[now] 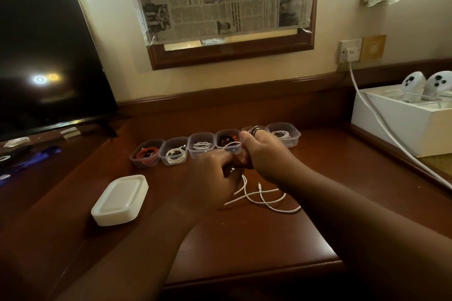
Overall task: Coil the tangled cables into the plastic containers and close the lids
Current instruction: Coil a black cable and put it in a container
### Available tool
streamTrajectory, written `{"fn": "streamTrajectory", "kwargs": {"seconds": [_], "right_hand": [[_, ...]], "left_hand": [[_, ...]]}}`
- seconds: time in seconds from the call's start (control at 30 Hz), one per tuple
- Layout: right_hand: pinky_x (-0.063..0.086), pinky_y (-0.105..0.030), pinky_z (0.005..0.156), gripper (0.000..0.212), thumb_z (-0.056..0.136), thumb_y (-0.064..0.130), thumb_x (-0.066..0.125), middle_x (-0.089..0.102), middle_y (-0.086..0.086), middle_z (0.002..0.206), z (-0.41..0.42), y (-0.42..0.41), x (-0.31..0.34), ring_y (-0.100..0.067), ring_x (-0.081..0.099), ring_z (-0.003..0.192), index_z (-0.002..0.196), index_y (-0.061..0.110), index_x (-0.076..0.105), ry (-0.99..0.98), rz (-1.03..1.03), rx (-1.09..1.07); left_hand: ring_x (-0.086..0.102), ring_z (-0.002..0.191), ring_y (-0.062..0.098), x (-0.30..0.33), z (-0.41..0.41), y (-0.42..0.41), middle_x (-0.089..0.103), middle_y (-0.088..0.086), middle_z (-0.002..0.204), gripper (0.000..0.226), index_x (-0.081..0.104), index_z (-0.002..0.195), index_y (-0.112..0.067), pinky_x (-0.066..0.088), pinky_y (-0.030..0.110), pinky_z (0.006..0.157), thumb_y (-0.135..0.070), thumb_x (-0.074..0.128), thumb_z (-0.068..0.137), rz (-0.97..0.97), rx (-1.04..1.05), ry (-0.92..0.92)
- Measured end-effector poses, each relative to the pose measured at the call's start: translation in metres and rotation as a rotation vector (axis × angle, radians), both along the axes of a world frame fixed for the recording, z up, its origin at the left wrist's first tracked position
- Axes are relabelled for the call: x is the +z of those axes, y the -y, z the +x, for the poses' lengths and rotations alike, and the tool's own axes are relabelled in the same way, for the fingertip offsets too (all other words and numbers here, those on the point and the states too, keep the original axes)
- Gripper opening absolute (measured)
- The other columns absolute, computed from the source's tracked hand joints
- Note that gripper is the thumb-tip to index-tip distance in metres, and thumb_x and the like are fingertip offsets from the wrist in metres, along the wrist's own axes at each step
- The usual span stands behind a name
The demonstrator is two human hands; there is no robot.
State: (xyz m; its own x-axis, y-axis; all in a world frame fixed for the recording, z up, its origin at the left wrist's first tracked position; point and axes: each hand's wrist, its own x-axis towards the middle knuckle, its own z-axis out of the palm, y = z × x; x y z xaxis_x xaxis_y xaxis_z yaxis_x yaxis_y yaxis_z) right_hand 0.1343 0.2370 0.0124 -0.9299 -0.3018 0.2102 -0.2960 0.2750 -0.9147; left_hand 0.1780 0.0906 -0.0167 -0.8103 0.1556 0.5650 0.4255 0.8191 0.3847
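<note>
Two hands meet over a brown wooden bench (244,239), just in front of a row of six clear plastic tubs. The left hand (210,173) has its fingers curled round a loose white cable (264,199), whose free length trails in loops on the bench just below the hands. The right hand (266,151) is curled round the same cable, with a dark coil (255,129) looped over its raised fingers; both grips are clamped on the cable.

The tubs stand side by side, all open. From the left: a tub with a red cable (146,153), a tub with a white cable (174,151), a second white-cable tub (202,145), a tub with dark and red contents (227,141), one largely hidden behind the right hand, and a last tub with a white cable (283,134).

A stack of white lids (120,199) lies on the bench, left of the hands and apart from the tubs. A dark screen (44,44) stands at left; a white box (401,127) sits at right.
</note>
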Motion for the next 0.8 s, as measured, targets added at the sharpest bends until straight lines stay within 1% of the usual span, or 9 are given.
{"fn": "streamTrajectory", "kwargs": {"seconds": [0.07,0.13,0.2,0.27,0.33,0.4,0.5,0.63,0.8], "right_hand": [[0.052,-0.036,0.072,0.036,0.106,0.026,0.036,0.048,-0.004,0.067,-0.004,-0.004,0.002,-0.019,0.051,0.065,0.075,0.014,0.049,0.188,-0.234,0.037],[0.044,-0.032,0.060,0.037,0.106,0.028,0.036,0.039,-0.002,0.060,-0.008,-0.012,0.001,-0.018,0.044,0.058,0.073,0.014,0.045,0.416,-0.551,0.125],[0.037,-0.028,0.050,0.042,0.105,0.031,0.035,0.033,0.002,0.054,-0.012,-0.020,-0.003,-0.015,0.037,0.050,0.066,0.017,0.042,0.509,-0.702,0.208],[0.031,-0.026,0.039,0.047,0.104,0.032,0.034,0.027,0.004,0.049,-0.015,-0.025,-0.007,-0.012,0.031,0.041,0.058,0.020,0.037,0.565,-0.748,0.279],[0.025,-0.024,0.034,0.048,0.102,0.032,0.035,0.026,0.005,0.046,-0.016,-0.027,-0.007,-0.011,0.027,0.037,0.055,0.021,0.034,0.630,-0.769,0.399],[0.022,-0.022,0.032,0.046,0.099,0.032,0.037,0.024,0.006,0.044,-0.013,-0.027,-0.008,-0.010,0.024,0.034,0.055,0.022,0.028,0.684,-0.753,0.574],[0.025,-0.020,0.032,0.043,0.099,0.032,0.035,0.019,0.004,0.047,-0.008,-0.023,-0.010,-0.011,0.020,0.036,0.059,0.023,0.023,0.704,-0.689,0.824],[0.028,-0.022,0.036,0.042,0.096,0.033,0.038,0.021,0.002,0.047,-0.008,-0.018,-0.006,-0.011,0.036,0.034,0.058,0.021,0.026,0.678,-0.660,0.941],[0.040,-0.024,0.041,0.046,0.096,0.034,0.038,0.025,0.001,0.044,-0.014,-0.019,-0.005,-0.015,0.046,0.039,0.053,0.018,0.039,0.690,-0.684,0.906]], "left_hand": [[0.062,0.074,0.004,0.000,0.000,0.004,0.069,-0.011,0.080,0.020,0.075,0.094,-0.021,0.046,0.021,0.063,-0.034,0.064,0.083,0.053,-0.014,0.016],[0.062,0.070,0.008,-0.002,0.002,0.006,0.067,-0.011,0.074,0.008,0.075,0.088,-0.021,0.044,0.020,0.059,-0.029,0.073,0.085,0.111,-0.060,0.044],[0.063,0.071,0.012,-0.001,0.006,0.007,0.068,-0.007,0.076,0.004,0.074,0.085,-0.020,0.049,0.023,0.060,-0.023,0.076,0.085,0.134,-0.135,0.117],[0.064,0.076,0.012,0.000,0.007,0.009,0.068,-0.006,0.082,0.006,0.073,0.086,-0.020,0.052,0.022,0.065,-0.026,0.076,0.086,0.124,-0.196,0.218],[0.065,0.078,0.016,0.002,0.007,0.011,0.068,-0.002,0.084,0.017,0.072,0.086,-0.019,0.055,0.031,0.070,-0.036,0.073,0.086,0.175,-0.226,0.290],[0.068,0.077,0.026,0.004,0.007,0.010,0.069,0.005,0.081,0.033,0.070,0.087,-0.015,0.058,0.044,0.073,-0.048,0.069,0.081,0.377,-0.229,0.311],[0.071,0.077,0.024,0.002,0.007,0.003,0.068,0.004,0.081,0.036,0.064,0.098,-0.015,0.061,0.050,0.074,-0.046,0.065,0.081,0.634,-0.182,0.208],[0.071,0.089,0.026,-0.002,0.010,-0.011,0.073,0.004,0.095,0.027,0.066,0.111,-0.020,0.058,0.048,0.075,-0.040,0.055,0.096,0.791,-0.295,0.263],[0.073,0.083,0.015,-0.007,0.011,-0.018,0.076,0.002,0.088,0.025,0.067,0.107,-0.013,0.056,0.023,0.070,-0.024,0.048,0.094,0.904,-0.376,0.317]]}}
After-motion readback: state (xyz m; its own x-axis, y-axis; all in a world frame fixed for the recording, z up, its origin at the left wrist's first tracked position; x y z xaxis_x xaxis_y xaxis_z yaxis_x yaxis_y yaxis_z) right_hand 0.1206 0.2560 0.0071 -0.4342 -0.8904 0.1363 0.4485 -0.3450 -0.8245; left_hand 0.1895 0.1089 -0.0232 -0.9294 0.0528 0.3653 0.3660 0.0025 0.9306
